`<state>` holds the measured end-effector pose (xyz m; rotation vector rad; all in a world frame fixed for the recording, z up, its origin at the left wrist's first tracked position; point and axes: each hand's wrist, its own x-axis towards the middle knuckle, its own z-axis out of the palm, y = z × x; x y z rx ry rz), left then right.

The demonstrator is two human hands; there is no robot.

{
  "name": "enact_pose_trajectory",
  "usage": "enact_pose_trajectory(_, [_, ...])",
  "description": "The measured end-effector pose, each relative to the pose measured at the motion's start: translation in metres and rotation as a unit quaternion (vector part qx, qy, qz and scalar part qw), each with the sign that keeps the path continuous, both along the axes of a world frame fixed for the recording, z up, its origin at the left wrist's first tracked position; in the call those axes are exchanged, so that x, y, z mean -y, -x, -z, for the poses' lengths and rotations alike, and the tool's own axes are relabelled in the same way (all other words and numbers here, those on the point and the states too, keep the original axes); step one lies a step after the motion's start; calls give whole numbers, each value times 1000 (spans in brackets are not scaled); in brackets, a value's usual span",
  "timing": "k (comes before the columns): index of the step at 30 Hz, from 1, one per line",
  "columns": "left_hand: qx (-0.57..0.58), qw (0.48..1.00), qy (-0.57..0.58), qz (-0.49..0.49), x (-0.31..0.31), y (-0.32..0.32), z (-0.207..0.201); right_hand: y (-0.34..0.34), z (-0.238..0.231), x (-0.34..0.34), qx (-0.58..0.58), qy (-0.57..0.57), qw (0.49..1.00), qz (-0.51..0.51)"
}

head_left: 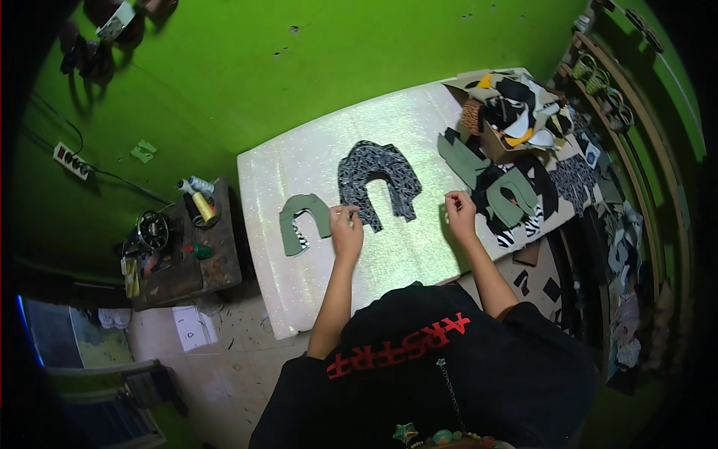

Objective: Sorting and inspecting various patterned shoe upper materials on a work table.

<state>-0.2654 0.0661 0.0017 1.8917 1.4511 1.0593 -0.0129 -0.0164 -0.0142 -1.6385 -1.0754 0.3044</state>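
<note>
Fingers of the left hand (346, 230) bend loosely at the left leg of a patterned cloth arch (374, 159) lying on the shiny table (299, 165); remotely, I can't tell whether they pinch it. Near green cloth pieces (498, 206), the right hand (461, 211) is curled, fingertips close together, any hold unclear. I judge a snagged left finger could drag the arch askew.

Black-and-grey patterned piece (354, 173), grey-green piece (290, 233), shimmering whitish tabletop (407, 258), bright green wall (224, 75)
</note>
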Motion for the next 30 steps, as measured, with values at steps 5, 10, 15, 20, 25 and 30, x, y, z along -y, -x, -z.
enact_pose_trajectory(5, [50, 990, 43, 127, 29, -63, -6, -51, -11, 26, 47, 15, 993, 103])
enact_pose_trajectory(10, [71, 959, 135, 240, 43, -120, -4, -103, -4, 52, 143, 101, 972, 157])
enact_pose_trajectory(15, [32, 920, 214, 325, 49, -173, 4, -147, -14, 69, 166, 95, 958, 212])
enact_pose_trajectory(20, [28, 906, 232, 352, 58, -226, 14, -185, -28, 72, 175, 182, 942, 222])
enact_pose_trajectory(25, [43, 928, 213, 304, 63, -264, 29, -209, -32, 67, 163, 325, 924, 118])
enact_pose_trajectory(30, [30, 940, 216, 264, 67, -280, 39, -222, -28, 67, 188, 313, 929, 67])
